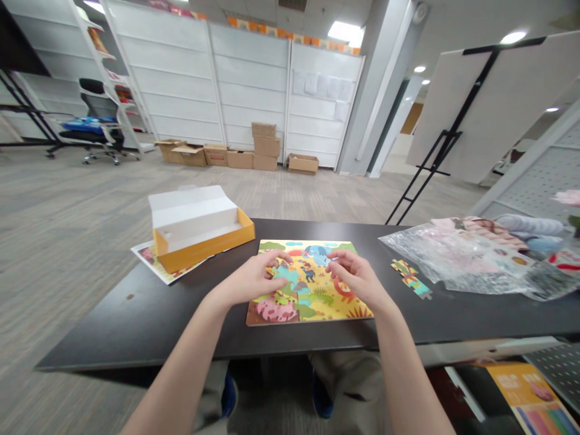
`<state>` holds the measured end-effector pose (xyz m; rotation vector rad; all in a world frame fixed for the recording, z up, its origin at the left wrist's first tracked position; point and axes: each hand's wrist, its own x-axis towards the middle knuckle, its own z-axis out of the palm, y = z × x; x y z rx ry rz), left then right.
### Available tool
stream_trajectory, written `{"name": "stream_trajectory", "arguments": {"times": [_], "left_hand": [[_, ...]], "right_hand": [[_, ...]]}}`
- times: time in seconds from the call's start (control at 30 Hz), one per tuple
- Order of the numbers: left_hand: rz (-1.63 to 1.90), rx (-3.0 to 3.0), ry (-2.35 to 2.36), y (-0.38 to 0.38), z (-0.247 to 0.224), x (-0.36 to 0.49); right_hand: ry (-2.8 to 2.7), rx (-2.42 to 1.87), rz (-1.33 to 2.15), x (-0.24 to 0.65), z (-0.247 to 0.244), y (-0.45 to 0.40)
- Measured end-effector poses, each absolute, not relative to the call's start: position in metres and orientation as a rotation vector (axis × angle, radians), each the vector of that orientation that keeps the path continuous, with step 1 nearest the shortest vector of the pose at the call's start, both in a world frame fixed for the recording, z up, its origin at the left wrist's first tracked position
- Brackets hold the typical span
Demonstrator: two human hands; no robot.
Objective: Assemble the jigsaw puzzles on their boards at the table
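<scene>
A colourful jigsaw puzzle (317, 308) with cartoon animals lies on the black table in front of me. Over its left part is my left hand (254, 279), its thumb and fingers apart and slightly bent, with no held thing showing between them. My right hand (357, 278) hovers at the puzzle's right side near the blue elephant and the orange lion; its fingers are spread and hold nothing visible. Both hands cover parts of the picture. To the right lie a few joined puzzle pieces (411, 279), apart from the puzzle.
An open yellow box (208, 244) with a white inside rests on a printed sheet (151, 261) at the table's left. Clear plastic bags (471, 260) and folded cloths (530, 226) occupy the right. Beyond the table stand an easel (430, 163) and cardboard boxes (265, 148).
</scene>
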<state>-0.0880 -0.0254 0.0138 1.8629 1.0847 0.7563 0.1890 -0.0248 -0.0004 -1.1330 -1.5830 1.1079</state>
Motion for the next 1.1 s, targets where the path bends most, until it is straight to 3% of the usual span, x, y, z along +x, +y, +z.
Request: {"name": "stream_trajectory", "arguments": {"times": [0.2, 0.43, 0.67, 1.1], "left_hand": [[0.569, 1.846, 1.180, -0.037, 0.008, -0.118], [0.725, 1.684, 1.391, -0.041, 0.018, -0.168], [0.512, 1.695, 1.234, -0.052, 0.016, -0.143], [0.551, 1.850, 1.182, -0.047, 0.010, -0.115]], "right_hand": [[-1.601, -1.127, 1.126, 0.190, -0.002, -0.024], [-1.632, -1.171, 1.092, 0.193, -0.005, -0.022], [-1.678, -1.212, 1.048, 0.193, -0.006, -0.021], [-1.703, -1.219, 1.017, 0.194, -0.006, -0.022]]}}
